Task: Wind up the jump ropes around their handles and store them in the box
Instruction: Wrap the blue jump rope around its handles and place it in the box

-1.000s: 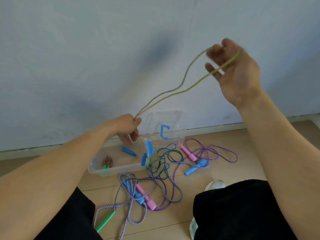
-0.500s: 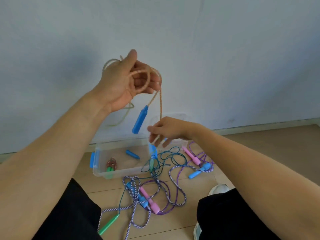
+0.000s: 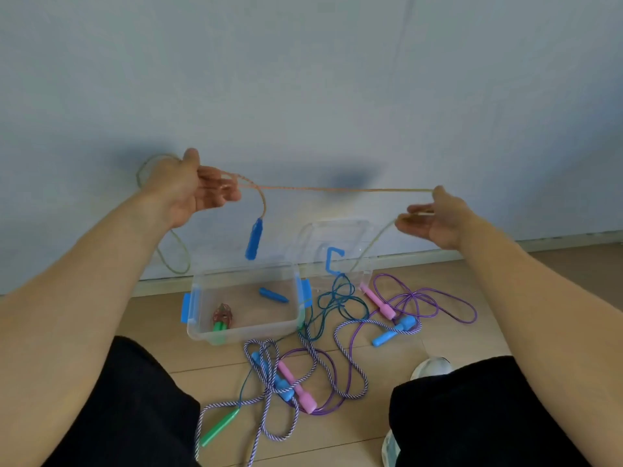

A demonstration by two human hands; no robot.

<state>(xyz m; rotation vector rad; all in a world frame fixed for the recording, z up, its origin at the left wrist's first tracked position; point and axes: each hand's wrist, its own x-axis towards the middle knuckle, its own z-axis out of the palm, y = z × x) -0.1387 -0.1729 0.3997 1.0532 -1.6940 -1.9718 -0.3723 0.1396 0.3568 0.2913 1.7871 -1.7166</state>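
Observation:
A thin orange-yellow jump rope [image 3: 337, 189] is stretched level between my hands, in front of the wall. My left hand [image 3: 188, 192] grips coils of it with curled fingers, and a blue handle [image 3: 254, 239] dangles just below that hand. A loop of the same rope hangs behind my left wrist. My right hand [image 3: 435, 219] pinches the rope at the right, and from there the rope drops toward the floor. Below stands the clear plastic box [image 3: 202, 332] with blue latches, holding a wound rope with green handles [image 3: 222, 320] and a loose blue handle [image 3: 273, 294].
The clear lid [image 3: 350, 230] with a blue handle leans on the wall behind the box. Several tangled ropes lie on the wooden floor: a teal rope [image 3: 332, 303], a purple rope [image 3: 435, 303] with pink handles, a striped rope [image 3: 350, 362] and a green handle [image 3: 220, 428]. My knees frame the pile.
My right hand has swung from below the left hand out to the right, drawing the rope taut and level. My left hand has come down a little, and the blue handle still dangles.

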